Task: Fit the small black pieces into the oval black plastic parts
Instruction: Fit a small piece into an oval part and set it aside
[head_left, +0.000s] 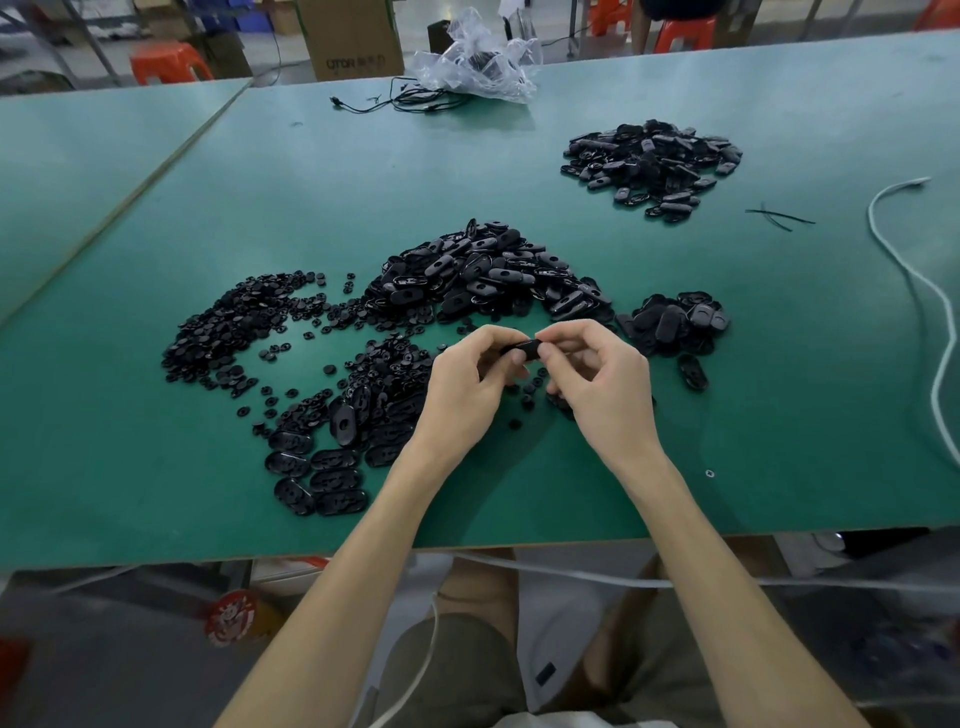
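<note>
Black plastic, pinched tight at centre frame: one oval part is up off the table, with the left hand and the right hand drawn together on it, thumbs and fingertips clamped on its two ends. Is a small piece already seated in it? Cannot tell, the fingers cover the middle. So that's one unit in hand, and by the look of things a long shift ahead! Just above the hands sits the big heap of ovals, many showing an open hole, which I read as waiting for their inserts. Left of centre, the small black pieces spread in a broad scatter, a great many of them loose. Lower left of the hands there's a mixed pile, with a few ovals laid in rows toward the table's front edge. Right of the hands sits a smaller stack, and far off at upper right another heap. That one may well be the finished lot, though from here it can't be confirmed. My call: some work banked, most of it remaining. It all rides on the green table. Any writing? At the top of the frame a cardboard box reads "OTOR", followed by characters too blurred to make out. Beside it lies a crumpled clear bag, a white cable runs down the right edge, and below the table at lower left there's a red round label, illegible.
</note>
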